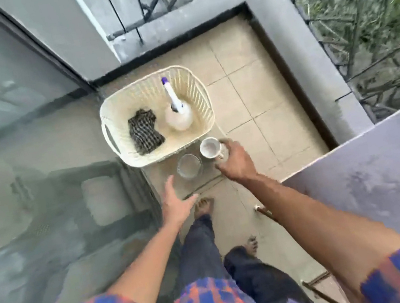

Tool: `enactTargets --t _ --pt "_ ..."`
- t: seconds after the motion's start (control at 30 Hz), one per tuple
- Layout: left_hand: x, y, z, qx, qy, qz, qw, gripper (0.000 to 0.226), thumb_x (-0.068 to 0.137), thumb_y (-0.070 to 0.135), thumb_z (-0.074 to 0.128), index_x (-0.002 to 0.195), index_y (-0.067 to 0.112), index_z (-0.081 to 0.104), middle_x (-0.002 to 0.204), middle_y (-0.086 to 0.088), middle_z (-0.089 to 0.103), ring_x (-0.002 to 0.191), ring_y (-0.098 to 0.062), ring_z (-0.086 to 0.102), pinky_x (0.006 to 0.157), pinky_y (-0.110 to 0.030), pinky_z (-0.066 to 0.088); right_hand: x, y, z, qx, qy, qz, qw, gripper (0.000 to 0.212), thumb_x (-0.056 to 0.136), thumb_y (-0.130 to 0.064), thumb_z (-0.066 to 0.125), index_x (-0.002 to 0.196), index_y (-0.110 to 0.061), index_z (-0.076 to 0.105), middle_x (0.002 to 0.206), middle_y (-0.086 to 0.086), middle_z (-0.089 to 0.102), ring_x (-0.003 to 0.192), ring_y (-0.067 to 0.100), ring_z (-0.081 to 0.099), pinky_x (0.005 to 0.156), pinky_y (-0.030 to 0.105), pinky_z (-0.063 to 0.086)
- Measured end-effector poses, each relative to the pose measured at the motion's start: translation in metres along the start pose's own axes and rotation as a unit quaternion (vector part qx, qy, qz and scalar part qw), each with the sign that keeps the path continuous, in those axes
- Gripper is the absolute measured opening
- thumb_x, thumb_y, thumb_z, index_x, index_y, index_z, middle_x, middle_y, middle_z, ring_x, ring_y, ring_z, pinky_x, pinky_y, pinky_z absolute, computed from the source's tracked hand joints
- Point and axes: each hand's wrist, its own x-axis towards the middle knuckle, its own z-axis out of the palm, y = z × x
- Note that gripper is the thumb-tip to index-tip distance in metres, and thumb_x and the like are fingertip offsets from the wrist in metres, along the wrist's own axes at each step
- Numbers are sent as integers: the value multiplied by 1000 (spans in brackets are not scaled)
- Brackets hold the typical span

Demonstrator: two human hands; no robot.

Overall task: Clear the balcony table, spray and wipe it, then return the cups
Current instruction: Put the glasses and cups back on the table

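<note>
facing tiled balcony floor [252, 104]

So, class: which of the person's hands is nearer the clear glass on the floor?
Left, narrowly. The left hand hovers open just below-left of the clear glass; the right hand is beside it, holding the white mug.

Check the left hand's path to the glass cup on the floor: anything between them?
Nothing visible. The left hand hangs open just short of the glass cup, with only bare floor tile between. The white mug, in the right hand, sits to the cup's right, and the basket lies beyond it.
</note>
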Motion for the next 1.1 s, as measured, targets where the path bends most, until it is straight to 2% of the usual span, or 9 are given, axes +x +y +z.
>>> enactTargets --t 0.13,0.23,0.37,0.53,0.67,0.8,0.93,1.03,1.1 --pt "39 8 14 1 33 22 999 109 71 31 90 157 20 23 161 -5 33 147 -24 31 120 -37 28 41 8 19 -4 6 5 1000 88 80 -18 86 157 -13 45 154 19 51 141 41 51 118 48 42" --pt "58 8 21 4 46 57 997 108 65 32 93 154 21 32 154 -4 43 143 -23 38 117 -37 32 54 13 29 -22 -23 -1 999 97 75 -21 90 159 -17 42 159 14 47 143 40 49 119 49 40" --pt "68 7 25 27 67 83 994 101 59 39 94 144 21 42 142 -2 53 133 -22 49 111 -42 41 59 16 41 -61 -26 -28 997 86 74 -20 86 152 -19 49 153 7 54 135 37 54 114 49 44" --pt "66 9 22 39 81 100 991 91 57 42 92 135 27 49 131 3 61 122 -19 57 103 -36 47 64 15 52 -57 3 -34 998 74 78 -18 84 146 -17 52 137 9 66 126 36 61 104 45 50" --pt "49 12 10 35 101 90 990 86 57 46 91 130 25 51 123 4 63 113 -18 59 99 -35 49 53 16 53 23 37 30 999 71 79 -30 87 140 -14 53 128 12 69 119 35 65 97 42 52" --pt "12 27 -6 35 122 122 984 74 61 39 93 121 22 54 113 6 63 102 -13 59 90 -25 44 7 13 45 137 102 56 984 69 77 -41 86 132 -16 53 124 6 67 114 32 64 90 34 49" --pt "-36 60 -28 28 106 183 977 68 58 42 93 112 22 57 105 7 64 95 -10 59 89 -28 48 -59 0 -7 304 177 25 936 73 71 -45 83 131 -21 51 118 -2 63 110 27 62 90 37 48" --pt "-70 102 -35 14 100 230 968 77 51 62 81 114 26 55 102 10 63 96 -15 61 90 -30 49 -96 -4 -66 452 200 -13 869 57 57 -47 78 109 -38 55 103 -7 62 96 22 62 88 48 55" --pt "-95 134 -29 1 84 262 961 73 52 64 79 111 29 53 99 16 61 94 -16 62 88 -30 50 -118 11 -110 536 206 -32 818 52 55 -44 75 103 -37 57 100 -1 63 91 22 62 81 51 56"
